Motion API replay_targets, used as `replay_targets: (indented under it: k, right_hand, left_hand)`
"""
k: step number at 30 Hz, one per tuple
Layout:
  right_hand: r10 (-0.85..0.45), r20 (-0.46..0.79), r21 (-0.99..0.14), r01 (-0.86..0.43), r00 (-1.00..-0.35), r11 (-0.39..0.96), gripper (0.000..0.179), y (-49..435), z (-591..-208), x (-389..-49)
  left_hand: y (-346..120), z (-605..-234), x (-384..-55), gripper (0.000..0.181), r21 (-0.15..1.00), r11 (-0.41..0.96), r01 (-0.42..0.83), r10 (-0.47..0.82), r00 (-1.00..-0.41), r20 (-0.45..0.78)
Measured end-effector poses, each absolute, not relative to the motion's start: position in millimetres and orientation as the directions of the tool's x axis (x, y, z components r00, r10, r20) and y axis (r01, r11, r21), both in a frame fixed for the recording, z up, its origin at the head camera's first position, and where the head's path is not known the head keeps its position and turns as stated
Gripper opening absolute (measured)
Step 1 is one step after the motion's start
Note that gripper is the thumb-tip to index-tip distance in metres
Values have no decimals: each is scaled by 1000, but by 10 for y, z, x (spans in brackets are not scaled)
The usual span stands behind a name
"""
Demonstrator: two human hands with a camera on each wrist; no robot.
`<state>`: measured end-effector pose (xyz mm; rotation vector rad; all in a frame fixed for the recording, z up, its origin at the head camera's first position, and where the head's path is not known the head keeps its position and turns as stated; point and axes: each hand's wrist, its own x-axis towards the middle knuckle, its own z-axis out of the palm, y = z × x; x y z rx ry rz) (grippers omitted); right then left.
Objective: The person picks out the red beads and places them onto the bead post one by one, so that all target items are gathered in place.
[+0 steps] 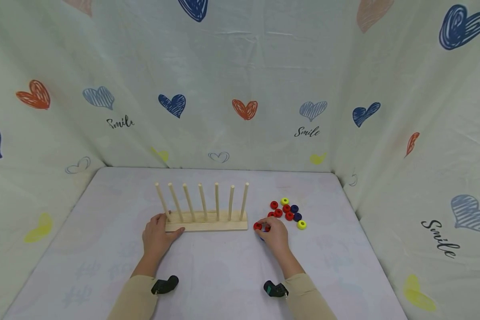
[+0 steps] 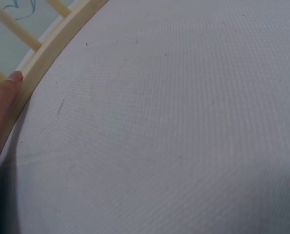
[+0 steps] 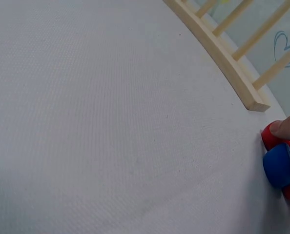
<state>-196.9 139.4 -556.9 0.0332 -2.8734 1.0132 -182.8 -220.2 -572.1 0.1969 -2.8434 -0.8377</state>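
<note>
A wooden rack (image 1: 212, 226) with several upright pegs stands on the table, none of them carrying a bead. My left hand (image 1: 156, 235) grips its left end, fingers behind and thumb along the front; in the left wrist view the thumb (image 2: 4, 97) presses against the base (image 2: 42, 61). Just right of the rack, my right hand (image 1: 278, 238) pinches a red bead (image 1: 257, 226) at its fingertips. In the right wrist view the thumb lies on that red bead (image 3: 270, 138), with a blue bead (image 3: 279, 166) close below; more red beads are partly hidden there.
Beyond the right hand lies a loose group of red beads (image 1: 286, 208), dark blue beads (image 1: 294, 208) and yellow beads (image 1: 302, 225). A pale cloth with printed hearts (image 1: 245, 109) hangs behind and beside the white table (image 1: 216, 275).
</note>
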Motion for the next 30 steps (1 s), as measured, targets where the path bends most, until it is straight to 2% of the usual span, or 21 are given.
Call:
replay_targets:
  k: [18,30]
  right_hand:
    - [5,88,-637,-52,-996,769,21,1391,-5544,-1969]
    - [24,-12,-702,26,-1000,712,22,1418,-5491,-1981]
  left_hand:
    - [-2192,-5699,-1813,75,559,825,-89,-183,-977,114]
    - [-2189,-5693,-1819,75,566,818,-104,-195,-976,102]
